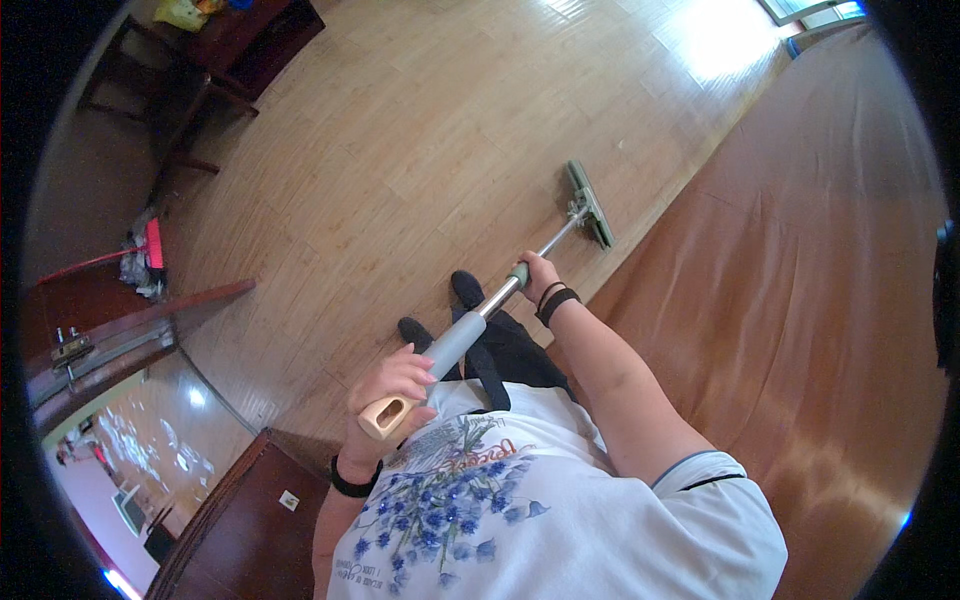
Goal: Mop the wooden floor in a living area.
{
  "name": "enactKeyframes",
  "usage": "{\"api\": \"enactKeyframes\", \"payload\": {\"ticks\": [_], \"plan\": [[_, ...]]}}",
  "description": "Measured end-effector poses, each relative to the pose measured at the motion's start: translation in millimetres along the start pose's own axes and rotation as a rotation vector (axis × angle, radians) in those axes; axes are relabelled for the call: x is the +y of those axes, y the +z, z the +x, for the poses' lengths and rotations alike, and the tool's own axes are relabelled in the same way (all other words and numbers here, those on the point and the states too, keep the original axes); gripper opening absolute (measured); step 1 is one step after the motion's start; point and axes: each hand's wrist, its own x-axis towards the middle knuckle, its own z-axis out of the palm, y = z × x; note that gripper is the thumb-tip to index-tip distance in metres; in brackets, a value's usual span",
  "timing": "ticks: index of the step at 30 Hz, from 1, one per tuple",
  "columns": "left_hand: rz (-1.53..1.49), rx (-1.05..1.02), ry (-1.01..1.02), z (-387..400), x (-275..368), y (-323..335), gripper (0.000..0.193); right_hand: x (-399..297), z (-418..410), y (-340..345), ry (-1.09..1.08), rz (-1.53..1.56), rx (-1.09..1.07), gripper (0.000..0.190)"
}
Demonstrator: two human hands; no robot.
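A mop [496, 301] with a metal pole and a grey grip slants from my body up and right across the view. My left hand [395, 380] is closed round the grip, near its beige end cap with a hanging slot. Further down the pole, my right hand [537, 275] holds it at the green collar. The flat green mop head [589, 204] rests on the wood-look floor [420, 150], close to the edge of a brown covering. Dark bands circle both my wrists. My dark shoes stand left of the pole.
A brown sheet-like covering [780, 277] fills the right side. At the left stand dark wooden furniture [202, 105], a pink broom [154, 244] with crumpled plastic beside it, and an open wooden door [187, 300]. Past a doorway at the lower left, another room shows scattered things on its floor.
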Motion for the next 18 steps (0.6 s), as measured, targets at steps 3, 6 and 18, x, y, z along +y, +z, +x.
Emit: {"api": "enactKeyframes", "payload": {"ticks": [3,6,18], "plan": [[0.026,-0.022,-0.001,4,7,-1,0.020,0,-2,-1,0.015,-0.033,0.007,0.007],[0.018,-0.029,-0.017,12,18,-4,0.020,-4,-8,2,0.066,-0.016,-0.025,0.007],[0.090,0.026,-0.031,95,124,8,0.023,-59,-56,19,0.315,0.008,-0.188,0.012]]}}
